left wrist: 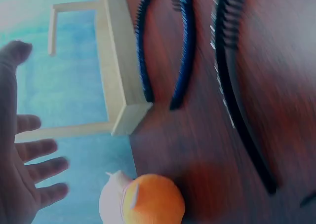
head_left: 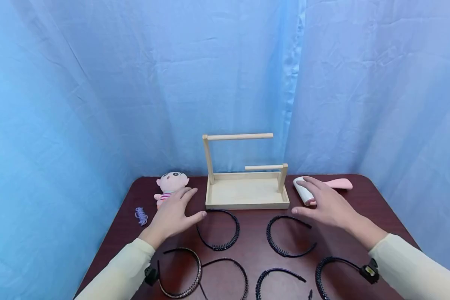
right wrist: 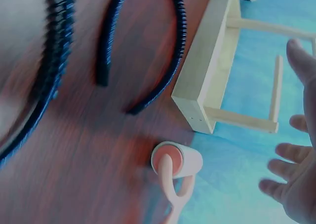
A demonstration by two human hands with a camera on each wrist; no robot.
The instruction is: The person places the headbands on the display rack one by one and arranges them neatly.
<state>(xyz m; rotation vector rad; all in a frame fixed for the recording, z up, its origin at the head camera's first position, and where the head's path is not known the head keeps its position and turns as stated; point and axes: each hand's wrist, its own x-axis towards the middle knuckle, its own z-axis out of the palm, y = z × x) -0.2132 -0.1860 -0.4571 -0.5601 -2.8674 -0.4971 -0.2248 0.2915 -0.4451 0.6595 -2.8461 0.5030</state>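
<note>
Place read as a screened-off booth, likely a staged recording spot — building type unclear. Light blue cloth [head_left: 217,83] hung in folds beyond the far edge of the surface [head_left: 253,233], a dark red-brown, wood-grained table with rounded far corners, and past both side edges. Household goods lay about — plush doll [head_left: 173,182] near the far left corner, lint roller [head_left: 304,191] near the far right, wooden rack [head_left: 247,206] midway along the far edge, headbands [head_left: 220,248] nearer the front. Small black devices [head_left: 369,271] sat at both wrists.
</note>
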